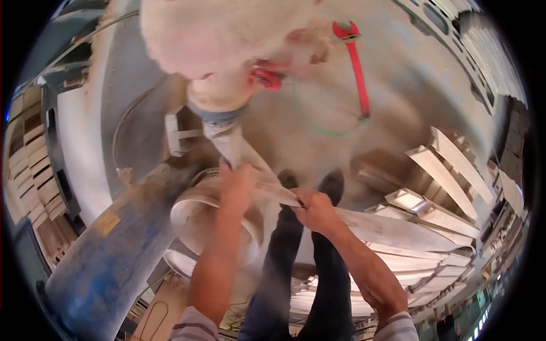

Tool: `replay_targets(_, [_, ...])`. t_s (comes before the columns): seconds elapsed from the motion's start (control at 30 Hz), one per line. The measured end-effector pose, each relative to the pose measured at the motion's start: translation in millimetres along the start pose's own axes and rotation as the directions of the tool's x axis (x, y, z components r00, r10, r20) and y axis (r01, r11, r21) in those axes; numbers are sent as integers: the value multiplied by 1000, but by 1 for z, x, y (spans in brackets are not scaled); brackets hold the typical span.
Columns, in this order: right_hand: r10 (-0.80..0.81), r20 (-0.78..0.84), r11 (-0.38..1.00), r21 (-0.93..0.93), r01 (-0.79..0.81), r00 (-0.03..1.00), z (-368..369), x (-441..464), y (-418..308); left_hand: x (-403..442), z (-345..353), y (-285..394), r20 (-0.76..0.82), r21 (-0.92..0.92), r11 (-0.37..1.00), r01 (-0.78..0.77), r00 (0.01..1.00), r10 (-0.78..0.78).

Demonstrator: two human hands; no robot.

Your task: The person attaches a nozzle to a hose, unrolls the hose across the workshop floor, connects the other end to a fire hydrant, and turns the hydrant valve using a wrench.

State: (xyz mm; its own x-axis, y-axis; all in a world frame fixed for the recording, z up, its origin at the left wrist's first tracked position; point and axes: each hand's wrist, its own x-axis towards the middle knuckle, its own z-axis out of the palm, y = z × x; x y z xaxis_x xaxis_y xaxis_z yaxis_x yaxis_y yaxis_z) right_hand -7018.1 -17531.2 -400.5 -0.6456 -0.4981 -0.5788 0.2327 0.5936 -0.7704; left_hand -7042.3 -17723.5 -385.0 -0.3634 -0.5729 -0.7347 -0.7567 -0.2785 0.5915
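Observation:
A long pale cloth-like band (pixel 387 227) runs from below a dusty machine's round spout (pixel 219 102), past both hands and off to the right. My right hand (pixel 315 210) is closed on this band at its middle, with a small dark edge by the fingertips. Further up, nearer the spout, my left hand (pixel 236 179) is closed on the band too; motion blurs its fingers. Just under my left forearm stands a white round tub (pixel 196 219), partly hidden by the arm.
A red open-end wrench (pixel 358 74) lies on the grey surface ahead. To the left is a large blue cylinder (pixel 108 278), with stacked boards (pixel 34 165) beyond. Long pale profiles (pixel 443 176) are piled at the right. A person (pixel 447 327) shows at the lower right.

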Motion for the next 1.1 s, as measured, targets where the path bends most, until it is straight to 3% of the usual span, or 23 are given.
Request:
replay_targets(0.03, [32,16,999,30,-32,999,1,0,6,0,3,2,85,-118,981,153,986,-143])
replay_targets(0.1, [38,-4,995,92,-37,999,-3,4,8,12,9,-14,235,-220,950,222,957,-169])
replay_targets(0.13, [-58,27,995,81,56,998,-1,7,21,17,10,-19,116,-63,987,145,984,-137])
replay_targets(0.17, [-65,129,981,188,40,989,-20,9,19,19,11,-22,-8,104,992,75,997,-75])
replay_targets(0.2, [-86,235,953,303,11,968,-34,11,13,13,11,-22,9,105,992,71,997,-72])
replay_targets(0.27, [29,244,791,588,-172,969,-78,24,28,3,9,-14,30,210,977,-24,999,18])
replay_targets(0.33, [141,-10,422,905,-51,990,-91,74,118,10,8,-28,29,108,992,-60,998,57])
replay_targets(0.4, [406,-351,813,561,-158,843,-123,128,180,15,15,-32,17,9,995,-104,994,103])
replay_targets(0.43, [400,-435,904,334,-268,806,-139,146,197,5,22,-22,11,57,996,-75,997,75])
replay_targets(0.47, [378,-514,917,96,-386,770,-146,161,213,-3,27,-15,1,110,993,-41,999,41])
replay_targets(0.5, [379,-513,919,108,-379,770,-143,174,228,-7,29,-13,-2,119,992,-50,999,51])
replay_targets(0.57, [116,-797,913,-150,-380,593,-133,201,257,-9,31,-14,33,45,996,-77,997,75])
replay_targets(0.6, [129,-796,916,-133,-379,591,-131,210,267,-11,32,-14,31,61,995,-82,996,81])
replay_targets(0.67, [75,-795,818,-296,-493,602,-134,228,282,-12,30,-18,24,46,990,-135,991,134])
replay_targets(0.7, [87,-793,821,-286,-494,603,-137,233,287,-9,26,-22,41,135,968,-213,977,210])
replay_targets(0.77, [136,-681,841,-304,-448,719,-146,227,292,-16,25,-19,79,162,969,-189,981,178])
replay_targets(0.83, [197,-597,856,-282,-433,777,-160,213,262,-21,26,-13,121,162,968,-191,978,172])
replay_targets(0.9, [256,-491,867,-263,-422,832,-168,190,237,-31,23,-10,187,168,981,-96,980,64])
replay_targets(0.97, [444,-476,896,262,-359,760,-177,169,208,-40,5,-19,206,246,967,-62,979,10])
replay_targets(1.03, [357,-203,805,562,-190,912,-201,134,179,-59,-24,-24,157,312,949,-43,988,-7])
replay_targets(1.1, [430,-197,801,533,-272,881,-224,97,151,-85,-34,-30,274,326,927,-188,957,98])
